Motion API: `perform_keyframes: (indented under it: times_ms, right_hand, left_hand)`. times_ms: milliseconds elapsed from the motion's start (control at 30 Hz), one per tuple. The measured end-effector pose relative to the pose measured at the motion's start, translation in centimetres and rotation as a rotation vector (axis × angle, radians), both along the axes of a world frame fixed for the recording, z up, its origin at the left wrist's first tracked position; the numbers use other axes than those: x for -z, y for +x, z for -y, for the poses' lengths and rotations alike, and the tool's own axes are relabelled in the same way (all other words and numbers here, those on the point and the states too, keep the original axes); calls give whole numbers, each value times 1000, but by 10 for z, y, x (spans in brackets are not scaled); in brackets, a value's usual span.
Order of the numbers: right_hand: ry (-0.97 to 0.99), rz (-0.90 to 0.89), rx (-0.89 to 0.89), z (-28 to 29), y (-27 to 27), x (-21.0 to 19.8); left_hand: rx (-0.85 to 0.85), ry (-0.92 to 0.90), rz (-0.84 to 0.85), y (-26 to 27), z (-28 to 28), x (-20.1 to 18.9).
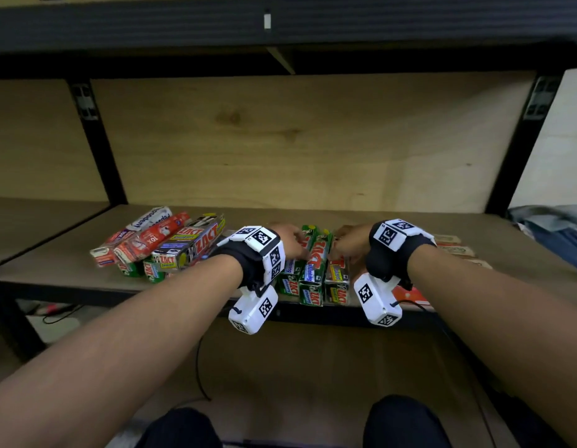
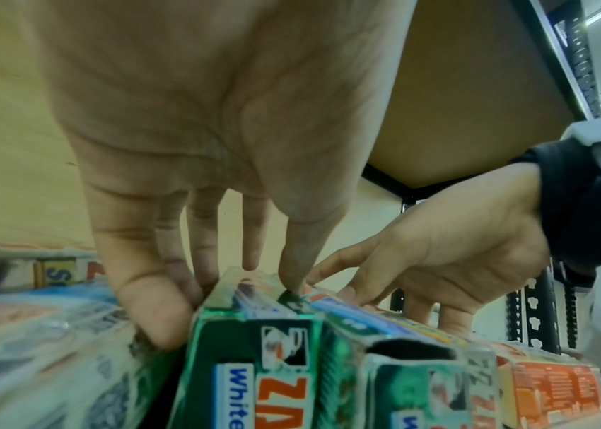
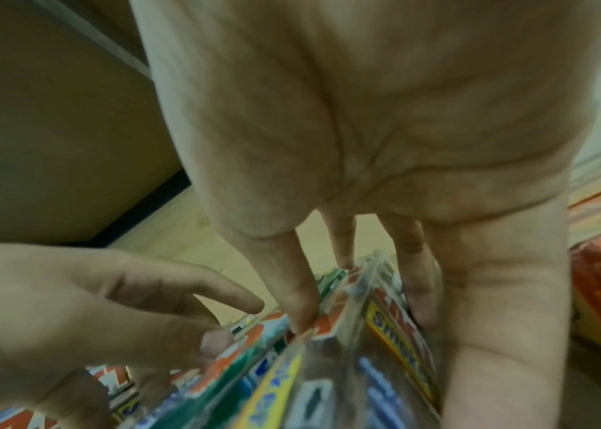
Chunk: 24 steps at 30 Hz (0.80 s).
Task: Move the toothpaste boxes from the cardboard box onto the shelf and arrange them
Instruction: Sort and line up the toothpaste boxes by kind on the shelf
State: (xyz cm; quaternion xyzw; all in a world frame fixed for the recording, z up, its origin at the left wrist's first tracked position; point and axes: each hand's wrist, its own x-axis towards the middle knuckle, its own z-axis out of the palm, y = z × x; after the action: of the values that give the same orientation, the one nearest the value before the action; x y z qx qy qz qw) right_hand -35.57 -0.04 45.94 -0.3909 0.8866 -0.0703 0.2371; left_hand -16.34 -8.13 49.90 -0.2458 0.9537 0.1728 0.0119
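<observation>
The head camera looks down and forward from above at the shelf (image 1: 313, 218) from a little way back; the left wrist camera sits very near the left hand (image 2: 199, 130) and looks along its fingers; the right wrist camera does the same with the right hand (image 3: 383, 130); all three see the green boxes (image 1: 313, 266).

Both bare forearms reach forward from the lower corners of the head view and converge near the middle of the frame, each wrist strapped with a black band carrying white marker-printed blocks. The left hand (image 1: 288, 237) sits left of centre, palm down, its fingers (image 2: 152, 307) and thumb pointing downward and pinching inward. The right hand (image 1: 350, 245) sits just right of it, close beside, fingers (image 3: 300, 299) extended downward with the thumb along the right side of its wrist view.
</observation>
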Motion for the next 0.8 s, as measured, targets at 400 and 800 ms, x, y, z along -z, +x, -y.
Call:
perform_keyframes:
  times_ms: [400,800]
  right_hand:
    - [59,-146,118,3,1,-5]
    - [-287,-117,65,15,65,-92]
  left_hand:
    - [-13,-37,7,0,25,5]
    - [-180,-223,-104,59,78,-21]
